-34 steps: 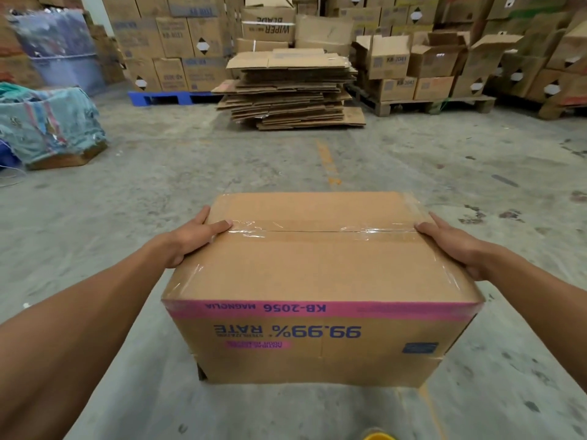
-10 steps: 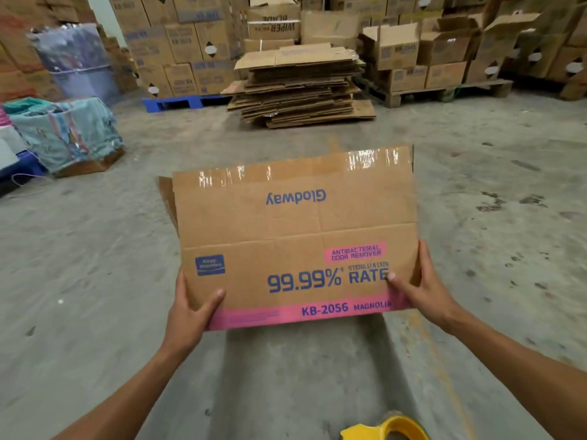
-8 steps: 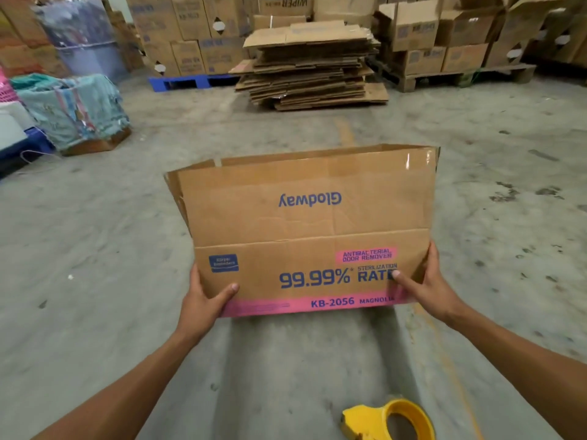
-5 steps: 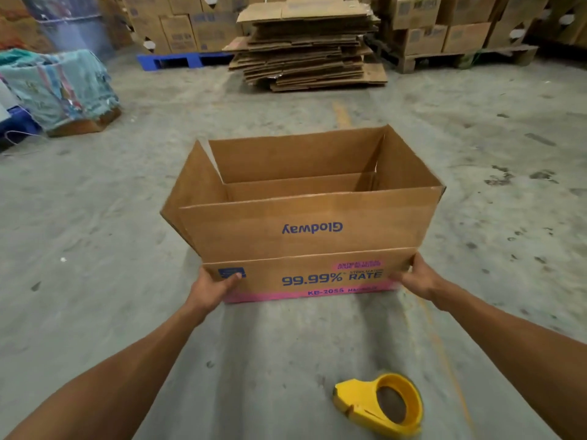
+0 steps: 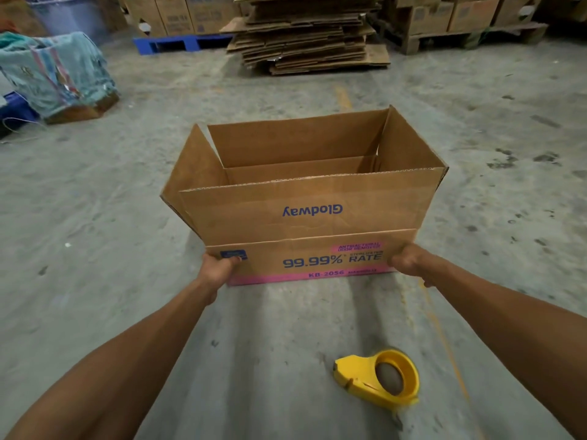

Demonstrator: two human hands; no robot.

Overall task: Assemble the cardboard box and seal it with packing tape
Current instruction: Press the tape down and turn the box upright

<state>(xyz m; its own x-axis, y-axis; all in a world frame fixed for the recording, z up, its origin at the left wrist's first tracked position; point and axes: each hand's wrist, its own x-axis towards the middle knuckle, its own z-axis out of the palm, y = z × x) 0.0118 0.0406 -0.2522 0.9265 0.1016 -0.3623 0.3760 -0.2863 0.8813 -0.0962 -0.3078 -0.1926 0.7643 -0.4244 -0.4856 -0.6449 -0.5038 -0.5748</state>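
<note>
A brown cardboard box (image 5: pixel 305 214) with blue print and a pink stripe stands upright on the concrete floor, its top flaps standing up and its inside bare. My left hand (image 5: pixel 219 269) grips the box's near lower left corner. My right hand (image 5: pixel 409 260) grips the near lower right corner. A yellow tape dispenser (image 5: pixel 379 377) lies on the floor in front of the box, between my forearms and closer to the right one. The taped bottom of the box is hidden against the floor.
A stack of flattened cartons (image 5: pixel 306 36) lies beyond the box. Boxes on a wooden pallet (image 5: pixel 470 34) stand at the back right, a blue pallet (image 5: pixel 181 42) at the back left. A cloth-covered bundle (image 5: pixel 60 74) sits at the left.
The box was turned over from its taped side facing up to open side up, then lowered onto the floor. Both hands shifted from its sides to its near lower corners.
</note>
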